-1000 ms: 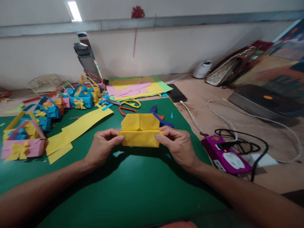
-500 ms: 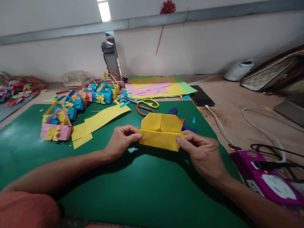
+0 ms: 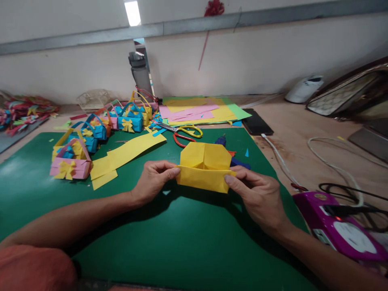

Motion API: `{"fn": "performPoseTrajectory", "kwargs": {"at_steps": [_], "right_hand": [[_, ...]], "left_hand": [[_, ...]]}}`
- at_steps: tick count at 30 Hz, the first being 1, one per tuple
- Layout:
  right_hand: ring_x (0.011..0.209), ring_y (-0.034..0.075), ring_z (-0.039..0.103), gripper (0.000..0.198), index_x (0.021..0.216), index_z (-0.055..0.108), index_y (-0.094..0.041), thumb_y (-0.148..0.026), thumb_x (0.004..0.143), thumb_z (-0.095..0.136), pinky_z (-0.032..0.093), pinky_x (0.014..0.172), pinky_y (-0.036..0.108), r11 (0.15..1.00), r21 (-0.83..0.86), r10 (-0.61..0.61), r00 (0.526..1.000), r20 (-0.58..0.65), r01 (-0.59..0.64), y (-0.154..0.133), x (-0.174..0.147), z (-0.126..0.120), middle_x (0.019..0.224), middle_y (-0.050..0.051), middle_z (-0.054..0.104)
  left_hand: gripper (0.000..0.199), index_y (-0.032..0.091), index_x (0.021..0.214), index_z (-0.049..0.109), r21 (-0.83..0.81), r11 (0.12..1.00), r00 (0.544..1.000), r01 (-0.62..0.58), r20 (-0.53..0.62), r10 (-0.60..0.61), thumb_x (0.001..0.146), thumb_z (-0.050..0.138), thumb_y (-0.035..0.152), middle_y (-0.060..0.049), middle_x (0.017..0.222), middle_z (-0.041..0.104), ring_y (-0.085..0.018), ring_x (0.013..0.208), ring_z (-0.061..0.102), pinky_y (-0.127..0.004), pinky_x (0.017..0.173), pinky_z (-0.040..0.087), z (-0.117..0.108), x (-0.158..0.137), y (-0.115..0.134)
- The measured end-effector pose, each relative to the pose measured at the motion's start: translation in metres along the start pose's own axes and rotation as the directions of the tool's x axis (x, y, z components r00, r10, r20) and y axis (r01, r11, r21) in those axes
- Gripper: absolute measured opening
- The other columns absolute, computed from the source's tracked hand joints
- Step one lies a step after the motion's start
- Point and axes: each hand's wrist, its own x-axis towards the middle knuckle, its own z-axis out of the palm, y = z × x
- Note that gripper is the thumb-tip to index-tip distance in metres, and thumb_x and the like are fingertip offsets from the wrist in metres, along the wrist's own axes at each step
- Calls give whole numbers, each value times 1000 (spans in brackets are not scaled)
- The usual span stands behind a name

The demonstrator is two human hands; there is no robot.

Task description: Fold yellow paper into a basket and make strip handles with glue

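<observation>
A folded piece of yellow paper (image 3: 202, 180) is held up above the green mat (image 3: 182, 238). Its front band is flat, and behind it stands a flap with cut-off corners and a centre crease; a narrow gap shows between the two. My left hand (image 3: 155, 180) pinches the band's left end between thumb and fingers. At the right end, my right hand (image 3: 257, 194) grips the band the same way, thumb in front. Just behind the paper lie scissors (image 3: 189, 131) with red and yellow handles and a blue tool (image 3: 239, 162), partly hidden.
Small paper baskets with bows (image 3: 71, 165) stand in rows at the left, beside yellow paper strips (image 3: 129, 151). Coloured sheets (image 3: 200, 109), a phone (image 3: 257, 122) and a grey bottle (image 3: 141, 74) sit at the back. A purple power strip (image 3: 336, 226) with cables is at the right.
The gap between the yellow paper's front band and back flap looks slightly wider. Both hands keep their hold in nearly the same place.
</observation>
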Motion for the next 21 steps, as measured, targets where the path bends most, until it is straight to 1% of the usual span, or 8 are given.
{"fn": "performPoseTrajectory", "kwargs": {"at_steps": [4, 7, 11, 15, 18, 21], "right_hand": [[66, 14, 56, 11, 63, 65, -22, -30, 71, 66, 46, 59, 25, 999, 33, 18, 999, 28, -19, 1, 1, 0, 72, 0, 64], [67, 14, 56, 13, 61, 63, -22, -30, 71, 67, 46, 60, 24, 999, 39, 24, 999, 36, -25, 0, 1, 0, 73, 1, 64], [67, 14, 56, 17, 55, 60, -22, -28, 69, 68, 46, 59, 24, 998, 55, 15, 1000, 8, -16, -2, 1, 0, 72, 1, 63], [66, 13, 56, 17, 54, 60, -21, -26, 68, 68, 46, 60, 23, 997, 69, 22, 1000, 7, -22, -3, 1, 0, 71, 1, 63], [65, 13, 56, 18, 52, 59, -20, -25, 67, 68, 45, 60, 22, 996, 75, 43, 999, 4, -43, -3, 0, 1, 69, 0, 62], [62, 11, 53, 20, 50, 56, -19, -25, 65, 68, 44, 57, 21, 993, 99, 69, 998, -6, -68, -4, -2, 2, 66, -1, 60]], "left_hand": [[11, 18, 67, 70, -13, 999, 998, -37, 56, 37, 70, 68, 27, -3, 78, 71, -14, 71, 62, -25, 65, 50, -1, 0, 1], [9, 18, 65, 69, -18, 998, 994, -67, 80, 68, 70, 68, 26, -4, 86, 71, -15, 79, 63, -27, 71, 51, -2, 0, 1], [9, 19, 63, 68, 20, 995, 992, -101, 75, 99, 70, 68, 23, -3, 83, 70, -14, 78, 62, -25, 71, 50, -3, 0, 1], [11, 18, 63, 69, 72, 991, 992, -112, 63, 108, 70, 68, 26, -3, 81, 70, -15, 76, 62, -25, 69, 50, -4, 0, 2], [12, 17, 65, 70, 95, 991, 994, -96, 53, 91, 70, 68, 27, -4, 82, 71, -16, 79, 63, -25, 71, 50, -4, 0, 1], [15, 16, 67, 70, 101, 994, 998, -49, 46, 45, 70, 68, 31, -5, 85, 71, -17, 80, 63, -27, 72, 51, -4, 0, 0]]}}
